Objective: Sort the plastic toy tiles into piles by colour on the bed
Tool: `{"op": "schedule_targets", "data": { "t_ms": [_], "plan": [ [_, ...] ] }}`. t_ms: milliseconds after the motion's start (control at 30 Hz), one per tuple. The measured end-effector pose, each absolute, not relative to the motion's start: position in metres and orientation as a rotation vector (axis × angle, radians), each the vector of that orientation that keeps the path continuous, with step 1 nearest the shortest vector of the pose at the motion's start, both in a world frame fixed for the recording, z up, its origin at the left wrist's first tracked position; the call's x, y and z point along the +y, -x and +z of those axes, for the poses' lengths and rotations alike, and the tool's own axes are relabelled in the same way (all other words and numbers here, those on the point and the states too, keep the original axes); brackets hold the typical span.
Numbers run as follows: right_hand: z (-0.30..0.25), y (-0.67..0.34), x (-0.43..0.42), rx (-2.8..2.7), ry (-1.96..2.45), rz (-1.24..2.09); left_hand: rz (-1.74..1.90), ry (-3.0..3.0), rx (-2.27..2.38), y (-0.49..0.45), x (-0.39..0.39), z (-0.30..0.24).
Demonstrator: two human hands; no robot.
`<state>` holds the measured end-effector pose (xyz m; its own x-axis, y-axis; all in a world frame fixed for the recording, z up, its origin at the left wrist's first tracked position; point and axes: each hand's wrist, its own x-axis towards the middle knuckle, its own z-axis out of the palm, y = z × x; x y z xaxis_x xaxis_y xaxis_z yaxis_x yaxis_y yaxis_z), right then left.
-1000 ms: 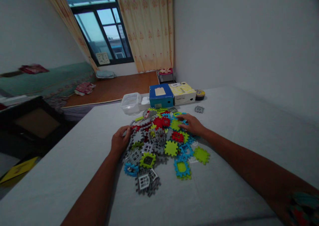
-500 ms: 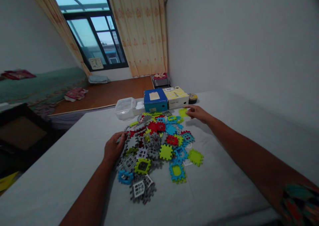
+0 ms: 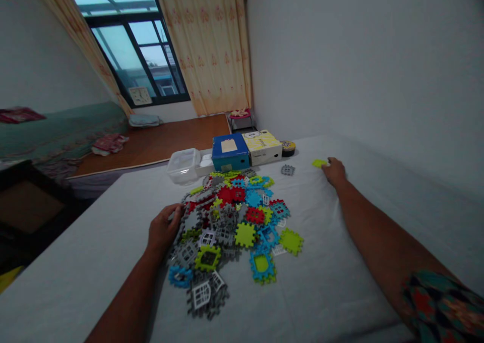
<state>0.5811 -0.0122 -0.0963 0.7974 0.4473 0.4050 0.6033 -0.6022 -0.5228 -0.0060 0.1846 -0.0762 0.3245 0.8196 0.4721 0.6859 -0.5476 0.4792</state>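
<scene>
At the far right of the white-covered surface, my right hand [image 3: 335, 172] pinches a lime-green plastic interlocking tile [image 3: 319, 163] with toothed edges. My left hand [image 3: 164, 227] rests against the left edge of a heap of similar tiles; its thumb and fingers look loosely apart, with the fingertips partly hidden by the grey pieces. In the heap are grey tiles [image 3: 225, 227], red tiles [image 3: 229, 194], blue frames [image 3: 269, 236], lime-green tiles [image 3: 245, 235] and small white lattice windows [image 3: 201, 295]. One grey window tile [image 3: 288, 170] lies apart, between the heap and my right hand.
Behind the heap stand a clear plastic tub [image 3: 184, 166], a blue box [image 3: 230, 152], a yellow-and-white box [image 3: 262, 147] and a round dark tin with a yellow lid [image 3: 288, 148]. A wall [image 3: 359, 65] rises along the right side.
My right hand has moved right with the lime-green tile, away from the heap. The separate grey window tile now shows where that hand was. My left hand stays at the heap's left edge.
</scene>
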Motion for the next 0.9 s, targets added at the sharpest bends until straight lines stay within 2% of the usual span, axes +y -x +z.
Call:
{"op": "schedule_targets", "data": {
  "t_ms": [167,233,333,467,600,767,900],
  "plan": [
    [-0.108,-0.59,-0.01,-1.057,2.542,-0.189,1.054,-2.37,1.369,0.005,0.183,-0.075],
    [-0.105,-0.587,-0.007,-1.064,2.539,-0.257,1.054,-2.369,1.366,0.004,0.181,-0.074],
    [-0.091,-0.568,0.007,-1.213,2.328,-0.383,1.05,-2.371,1.374,0.003,0.18,-0.075],
    [-0.074,-0.511,0.04,-1.643,1.932,-0.132,1.092,-2.298,1.388,0.003,0.181,-0.074],
    [-0.083,-0.454,0.06,-1.942,1.68,-0.12,1.141,-2.167,1.465,0.007,0.182,-0.068],
    [-0.093,-0.438,0.056,-1.904,1.671,-0.045,1.216,-1.99,1.484,0.015,0.187,-0.066],
    [-0.087,-0.447,0.056,-1.715,1.541,0.21,1.199,-1.898,1.49,0.016,0.191,-0.07]
  ]
}}
